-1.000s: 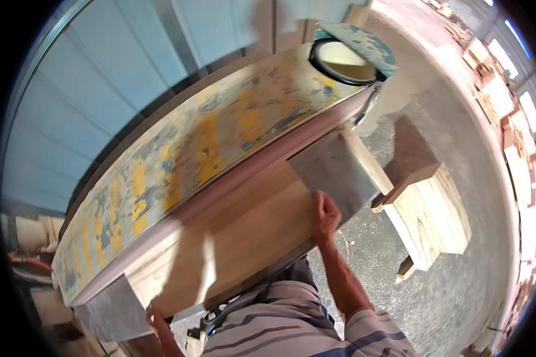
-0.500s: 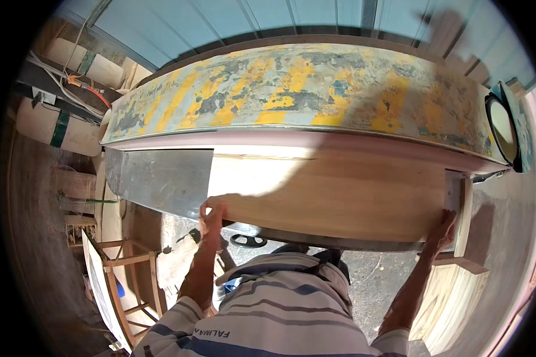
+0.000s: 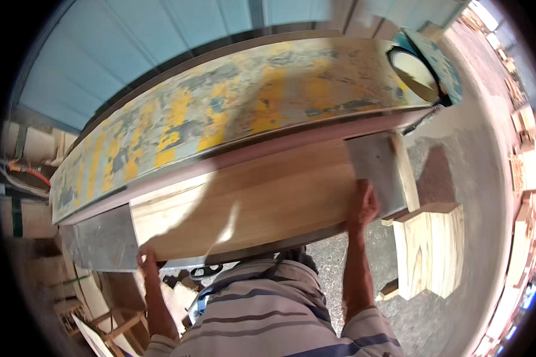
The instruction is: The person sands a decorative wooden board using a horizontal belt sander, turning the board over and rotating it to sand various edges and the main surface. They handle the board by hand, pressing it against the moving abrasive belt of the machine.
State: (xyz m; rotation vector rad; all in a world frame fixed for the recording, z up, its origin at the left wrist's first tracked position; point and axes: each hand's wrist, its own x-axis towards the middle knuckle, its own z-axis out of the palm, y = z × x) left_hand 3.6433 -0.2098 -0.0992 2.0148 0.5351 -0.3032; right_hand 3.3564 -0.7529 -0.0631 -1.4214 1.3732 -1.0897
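A wide pale wooden board (image 3: 262, 199) lies on a grey metal table, its far long edge along a pinkish band (image 3: 244, 153) on the machine's front. At the board's near left corner, my left hand (image 3: 150, 260) is closed on the edge, thumb side up. My right hand (image 3: 363, 203) grips the right end with curled fingers. Bare metal table (image 3: 104, 238) shows past the board's left end, and more shows beyond my right hand. Shadow covers most of the board, with a bright patch at its left. The undersides of both grips are hidden.
The long machine housing (image 3: 178, 119) with worn yellow stripes runs behind the board. A round-ended opening (image 3: 414, 74) sits at its right end. Stacked boards (image 3: 429, 250) stand on the floor at right. A wooden frame stool (image 3: 116, 330) is at lower left; cables (image 3: 24, 178) hang at far left.
The view has swung to the right. The board has slid left along the table with both hands on it, baring more metal at its right end. My right-hand fingers are more curled.
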